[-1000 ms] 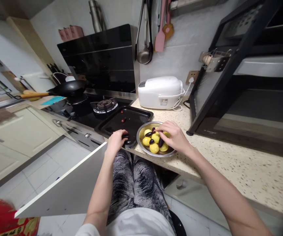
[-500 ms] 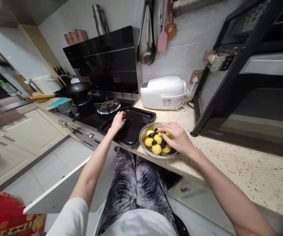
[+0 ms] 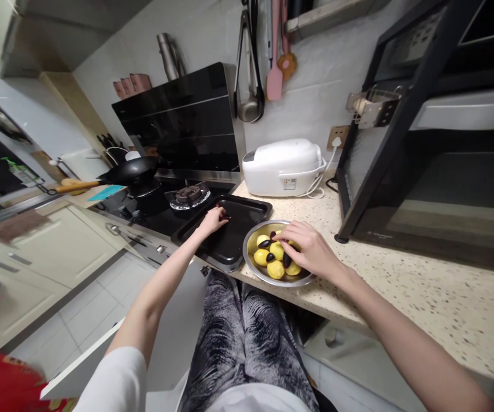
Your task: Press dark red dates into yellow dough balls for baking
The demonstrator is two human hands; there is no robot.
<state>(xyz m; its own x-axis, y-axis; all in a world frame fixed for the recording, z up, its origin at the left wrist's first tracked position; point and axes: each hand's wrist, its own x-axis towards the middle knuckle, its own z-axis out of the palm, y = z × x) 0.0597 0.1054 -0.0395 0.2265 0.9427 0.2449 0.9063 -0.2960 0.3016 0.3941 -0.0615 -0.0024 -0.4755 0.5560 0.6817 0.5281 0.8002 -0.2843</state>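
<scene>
A steel bowl (image 3: 251, 268) stands at the counter's front edge, with several yellow round pieces (image 3: 276, 269) and dark, shiny oval fruits (image 3: 287, 259) in it. My right hand (image 3: 309, 246) reaches into the bowl from the right. Its thumb and fingertips close around a dark oval fruit (image 3: 273, 234), partly hidden by the fingers. To the left lies a black baking tray (image 3: 244, 220). Over its left part hovers my left hand (image 3: 213, 221), fingers curled together. Whatever they may hold is too small to make out; a spot of red shows beside the fingers.
Left of the tray is a gas hob with a burner (image 3: 189, 195) and a black wok (image 3: 133, 169). Behind the bowl stands a white rice cooker (image 3: 279, 169). A dark oven (image 3: 444, 194) fills the right side. Below, a cabinet door (image 3: 87, 357) hangs open.
My left hand has shifted slightly right over the tray. My right hand stays at the bowl with its fingers among the pieces. The whole view has tilted a little upward.
</scene>
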